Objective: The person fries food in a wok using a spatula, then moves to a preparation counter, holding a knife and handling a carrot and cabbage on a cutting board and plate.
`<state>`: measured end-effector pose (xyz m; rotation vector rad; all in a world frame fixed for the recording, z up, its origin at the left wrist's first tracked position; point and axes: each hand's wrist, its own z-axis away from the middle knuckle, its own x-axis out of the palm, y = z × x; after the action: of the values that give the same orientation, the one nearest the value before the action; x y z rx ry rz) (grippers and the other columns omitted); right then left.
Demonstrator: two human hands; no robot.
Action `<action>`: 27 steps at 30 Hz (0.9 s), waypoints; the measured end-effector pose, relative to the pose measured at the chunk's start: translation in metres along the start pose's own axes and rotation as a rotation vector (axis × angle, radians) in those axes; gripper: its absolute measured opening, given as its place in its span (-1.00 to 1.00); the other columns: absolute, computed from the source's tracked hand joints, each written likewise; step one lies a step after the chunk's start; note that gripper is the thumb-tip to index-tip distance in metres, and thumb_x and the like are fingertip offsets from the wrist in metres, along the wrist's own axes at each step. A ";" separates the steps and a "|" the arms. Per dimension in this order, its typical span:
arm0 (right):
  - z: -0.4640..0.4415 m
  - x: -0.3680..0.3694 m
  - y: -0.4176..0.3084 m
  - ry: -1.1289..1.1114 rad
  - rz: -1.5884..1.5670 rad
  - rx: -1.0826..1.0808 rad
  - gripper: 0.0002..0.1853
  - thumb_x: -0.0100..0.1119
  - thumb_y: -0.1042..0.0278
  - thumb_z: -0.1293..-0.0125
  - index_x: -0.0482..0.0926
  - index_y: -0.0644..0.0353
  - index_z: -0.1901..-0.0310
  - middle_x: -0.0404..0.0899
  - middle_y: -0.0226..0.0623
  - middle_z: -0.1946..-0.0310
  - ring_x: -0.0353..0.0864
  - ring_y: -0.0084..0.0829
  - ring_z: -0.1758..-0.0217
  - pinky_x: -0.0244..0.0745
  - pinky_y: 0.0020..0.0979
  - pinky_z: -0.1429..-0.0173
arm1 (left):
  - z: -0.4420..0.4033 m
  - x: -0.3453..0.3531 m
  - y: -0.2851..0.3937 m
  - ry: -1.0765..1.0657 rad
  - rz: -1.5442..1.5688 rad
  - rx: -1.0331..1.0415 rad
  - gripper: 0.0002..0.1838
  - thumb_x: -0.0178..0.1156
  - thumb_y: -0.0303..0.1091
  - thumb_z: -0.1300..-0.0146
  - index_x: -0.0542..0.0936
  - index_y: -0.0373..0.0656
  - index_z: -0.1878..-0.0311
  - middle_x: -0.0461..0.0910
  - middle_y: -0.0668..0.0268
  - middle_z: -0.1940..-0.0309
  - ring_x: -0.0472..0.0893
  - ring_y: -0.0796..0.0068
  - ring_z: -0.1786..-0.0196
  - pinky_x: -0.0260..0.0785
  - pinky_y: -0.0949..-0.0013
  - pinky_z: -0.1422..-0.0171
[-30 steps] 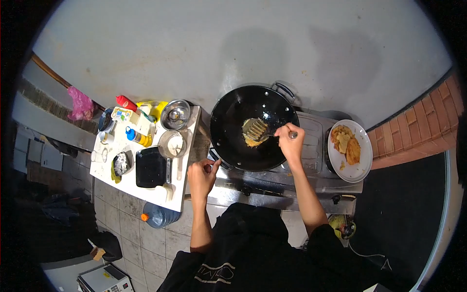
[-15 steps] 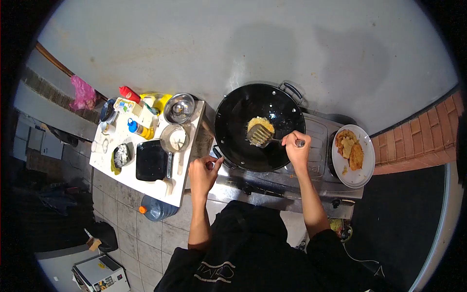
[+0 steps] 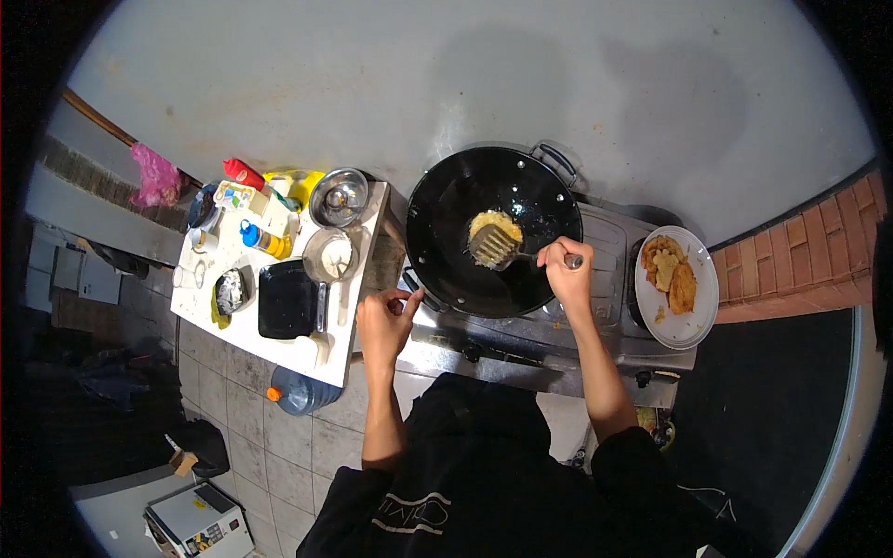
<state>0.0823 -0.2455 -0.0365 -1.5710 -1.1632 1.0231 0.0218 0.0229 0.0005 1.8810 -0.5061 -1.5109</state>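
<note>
A large black wok (image 3: 456,279) stands on the stove, and a yellowish piece of food (image 3: 503,221) lies in its middle. My right hand (image 3: 566,270) is closed round the handle of a slotted metal spatula (image 3: 493,247), whose blade rests over the lower part of the food. At the wok's lower left, my left hand (image 3: 384,324) is closed beside the side handle, thumb and forefinger close together; whether it grips the handle or something small cannot be made out. To the right, a white plate (image 3: 685,332) holds browned fried pieces (image 3: 675,279).
On the white table (image 3: 349,312) at the left stand a square black pan (image 3: 286,299), a saucepan (image 3: 329,255), a steel bowl (image 3: 338,197), a red bottle (image 3: 242,173) and a blue-capped oil bottle (image 3: 266,240). A water jug (image 3: 307,392) is on the floor.
The spatula has shifted from on top of the food to its lower side, leaving the food's upper part uncovered. My left hand has stayed near the wok handle.
</note>
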 end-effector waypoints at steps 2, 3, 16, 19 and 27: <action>0.001 0.003 -0.008 0.060 -0.003 0.144 -0.72 -0.13 0.65 -0.16 0.29 0.30 0.70 0.44 -0.31 0.72 0.45 -0.59 0.60 0.24 -0.52 0.52 | -0.001 0.000 0.001 -0.001 -0.003 -0.003 -0.66 0.42 -0.16 -0.05 0.67 -0.32 0.45 0.37 0.20 0.80 0.32 0.39 0.73 0.17 0.30 0.54; 0.002 0.002 -0.008 0.062 -0.004 0.140 -0.72 -0.13 0.65 -0.16 0.29 0.30 0.70 0.44 -0.31 0.72 0.45 -0.59 0.60 0.24 -0.52 0.52 | 0.000 0.000 0.002 -0.002 -0.006 -0.010 -0.66 0.42 -0.16 -0.05 0.67 -0.31 0.45 0.37 0.21 0.80 0.32 0.39 0.72 0.18 0.30 0.54; -0.019 0.012 -0.003 0.150 0.071 0.095 -0.74 -0.11 0.64 -0.14 0.33 0.37 0.71 0.47 -0.24 0.74 0.47 -0.55 0.62 0.30 -0.46 0.51 | -0.001 -0.003 0.007 -0.021 -0.037 -0.076 -0.65 0.42 -0.13 -0.04 0.67 -0.29 0.44 0.40 0.22 0.78 0.42 0.32 0.68 0.24 0.25 0.49; -0.014 0.013 -0.001 0.140 0.067 0.022 -0.73 -0.12 0.65 -0.13 0.28 0.35 0.72 0.45 -0.26 0.75 0.47 -0.55 0.62 0.28 -0.47 0.51 | -0.001 -0.004 0.009 -0.018 -0.043 -0.088 -0.66 0.42 -0.12 -0.04 0.67 -0.28 0.44 0.42 0.22 0.77 0.44 0.31 0.67 0.25 0.25 0.48; -0.009 0.010 0.006 0.106 0.063 -0.021 -0.73 -0.14 0.65 -0.13 0.24 0.33 0.71 0.42 -0.27 0.75 0.45 -0.58 0.61 0.27 -0.50 0.51 | 0.000 -0.002 0.009 -0.011 -0.027 -0.104 -0.66 0.42 -0.12 -0.04 0.68 -0.27 0.45 0.45 0.21 0.75 0.46 0.27 0.66 0.27 0.23 0.48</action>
<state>0.0944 -0.2387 -0.0412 -1.6671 -1.0607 0.9594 0.0219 0.0180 0.0077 1.8073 -0.4006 -1.5365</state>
